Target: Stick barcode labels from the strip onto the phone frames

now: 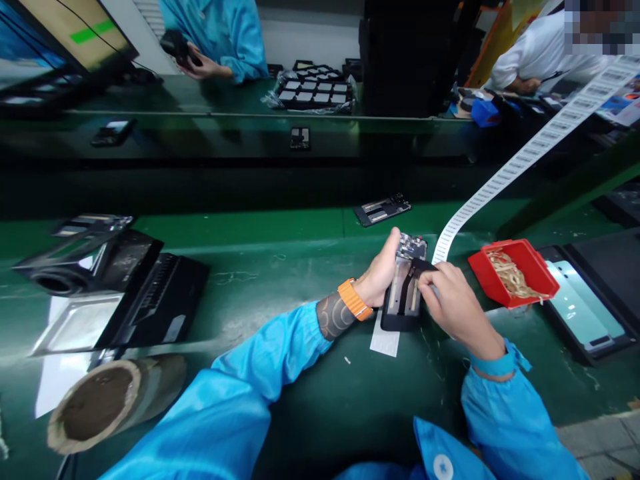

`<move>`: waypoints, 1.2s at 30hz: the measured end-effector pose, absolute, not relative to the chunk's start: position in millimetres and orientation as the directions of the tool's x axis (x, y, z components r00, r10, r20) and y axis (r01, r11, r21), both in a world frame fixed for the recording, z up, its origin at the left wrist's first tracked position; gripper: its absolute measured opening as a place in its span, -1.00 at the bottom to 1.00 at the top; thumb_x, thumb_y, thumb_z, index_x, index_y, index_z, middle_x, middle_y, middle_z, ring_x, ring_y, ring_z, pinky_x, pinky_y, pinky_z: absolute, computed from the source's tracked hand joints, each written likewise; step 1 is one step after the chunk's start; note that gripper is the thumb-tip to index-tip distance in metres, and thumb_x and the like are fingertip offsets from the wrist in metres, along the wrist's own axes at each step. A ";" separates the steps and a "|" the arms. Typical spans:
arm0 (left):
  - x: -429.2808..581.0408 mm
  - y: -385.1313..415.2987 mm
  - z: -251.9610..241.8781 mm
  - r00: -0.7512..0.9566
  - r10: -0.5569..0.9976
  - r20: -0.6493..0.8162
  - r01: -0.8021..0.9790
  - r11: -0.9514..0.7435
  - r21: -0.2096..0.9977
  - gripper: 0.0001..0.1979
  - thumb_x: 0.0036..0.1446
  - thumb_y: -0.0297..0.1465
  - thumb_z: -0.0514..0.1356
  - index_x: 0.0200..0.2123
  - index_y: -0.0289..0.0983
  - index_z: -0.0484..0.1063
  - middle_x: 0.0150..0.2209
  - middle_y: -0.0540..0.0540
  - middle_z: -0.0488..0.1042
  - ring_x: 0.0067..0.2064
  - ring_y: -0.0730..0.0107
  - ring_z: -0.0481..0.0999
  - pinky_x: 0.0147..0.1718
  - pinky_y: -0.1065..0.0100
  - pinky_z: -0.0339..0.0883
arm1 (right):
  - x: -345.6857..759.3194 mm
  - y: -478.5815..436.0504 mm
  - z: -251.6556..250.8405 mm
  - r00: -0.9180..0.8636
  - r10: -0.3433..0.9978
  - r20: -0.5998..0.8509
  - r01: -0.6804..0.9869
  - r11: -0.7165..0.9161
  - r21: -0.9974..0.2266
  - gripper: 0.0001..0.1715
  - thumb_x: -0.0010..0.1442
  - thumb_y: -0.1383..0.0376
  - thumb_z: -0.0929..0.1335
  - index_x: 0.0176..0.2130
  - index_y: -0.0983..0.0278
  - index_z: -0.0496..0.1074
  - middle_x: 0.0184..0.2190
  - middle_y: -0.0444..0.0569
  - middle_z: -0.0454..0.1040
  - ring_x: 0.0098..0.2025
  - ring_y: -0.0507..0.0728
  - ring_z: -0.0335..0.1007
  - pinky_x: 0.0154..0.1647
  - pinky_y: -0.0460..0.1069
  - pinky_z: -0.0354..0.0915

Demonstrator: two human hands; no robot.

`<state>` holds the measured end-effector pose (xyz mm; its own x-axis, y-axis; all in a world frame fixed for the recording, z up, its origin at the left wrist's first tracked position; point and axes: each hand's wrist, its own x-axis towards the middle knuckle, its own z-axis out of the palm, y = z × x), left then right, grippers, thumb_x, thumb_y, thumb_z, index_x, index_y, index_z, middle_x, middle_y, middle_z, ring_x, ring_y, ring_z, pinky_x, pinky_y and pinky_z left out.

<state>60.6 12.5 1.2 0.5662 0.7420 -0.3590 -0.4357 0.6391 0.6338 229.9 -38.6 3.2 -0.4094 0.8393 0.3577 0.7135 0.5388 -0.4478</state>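
Note:
My left hand (pixel 381 273) grips an opened phone body (pixel 401 310) by its left edge, thumb lying along the top near the circuit board (pixel 412 247). An orange watch band circles that wrist. On the phone's right side, the fingers of my right hand (pixel 453 300) pinch a dark strip (pixel 423 266) that lies across the phone; whether it is a flex cable or tape I cannot make out. A long strip of barcode labels (pixel 493 183) runs down from the upper right to just behind my right fingers. White paper (pixel 385 340) shows under the phone.
Another opened phone (pixel 384 209) lies farther back on the green bench. At right are a red bin (pixel 520 270) of tan strips and a tray with pale green panels (pixel 585 307). A cardboard tube (pixel 100 407) and black equipment (pixel 150 287) stand left. Two people work beyond.

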 end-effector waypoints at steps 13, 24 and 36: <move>77.8 -6.5 4.0 0.447 0.788 -0.424 -0.410 0.602 0.685 -0.28 0.15 0.28 -0.01 -0.41 -0.28 0.46 -0.45 -0.10 0.47 -0.32 0.29 0.51 -0.29 0.33 0.37 | 189.1 -47.0 1.1 -0.160 0.815 0.557 0.667 0.505 -0.548 -0.88 0.30 0.39 0.29 -0.24 0.18 0.40 -0.42 -0.10 0.48 -0.41 0.11 0.44 -0.36 -0.02 0.36; 73.8 -9.1 5.5 0.381 0.823 -0.422 -0.290 0.539 0.791 -0.33 0.19 0.24 -0.01 -0.49 -0.25 0.40 -0.46 -0.08 0.44 -0.36 0.34 0.45 -0.35 0.35 0.32 | 193.8 -47.7 5.8 -0.135 0.897 0.422 0.554 0.421 -0.718 -0.88 0.26 0.39 0.34 -0.29 0.20 0.47 -0.35 -0.08 0.50 -0.40 0.10 0.40 -0.35 -0.01 0.33; 77.8 -12.0 6.5 0.413 0.809 -0.419 -0.238 0.540 0.807 -0.30 0.13 0.27 0.04 -0.40 -0.30 0.48 -0.44 -0.11 0.49 -0.35 0.30 0.50 -0.32 0.33 0.39 | 197.2 -45.2 10.8 -0.307 0.870 0.385 0.616 0.490 -0.617 -0.84 0.28 0.41 0.25 -0.35 0.21 0.29 -0.40 -0.08 0.35 -0.37 0.12 0.30 -0.34 0.00 0.24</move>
